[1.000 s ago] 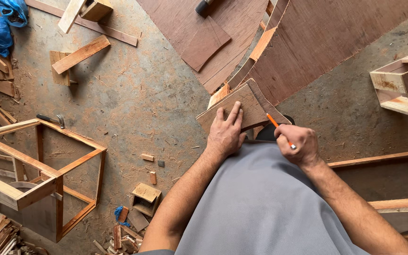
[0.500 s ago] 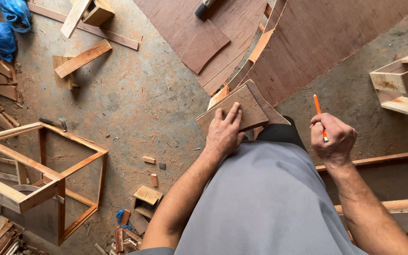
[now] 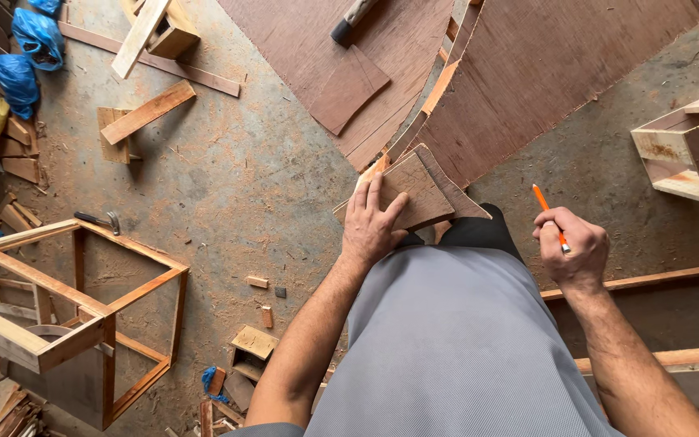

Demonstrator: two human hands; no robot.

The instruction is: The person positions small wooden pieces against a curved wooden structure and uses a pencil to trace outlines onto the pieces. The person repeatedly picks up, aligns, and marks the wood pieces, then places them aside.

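My left hand (image 3: 372,222) lies flat, fingers spread, on a small piece of brown plywood (image 3: 419,191) that rests on my knee. My right hand (image 3: 572,248) is off to the right of the piece, closed around an orange pencil (image 3: 548,214) whose end points up and away. Under the small piece runs the curved edge of a large plywood form (image 3: 527,73) on the floor. My grey shirt (image 3: 455,340) fills the lower middle of the view.
An open wooden frame (image 3: 74,316) stands at lower left, with a hammer (image 3: 99,220) on the floor beside it. A second hammer (image 3: 353,18) lies on a plywood sheet at the top. A wooden box (image 3: 689,146) sits at right; offcuts and blue bags (image 3: 22,57) lie at left.
My right hand has lifted the pencil off the small plywood piece and moved it away to the right. My left hand stays pressed on the piece.
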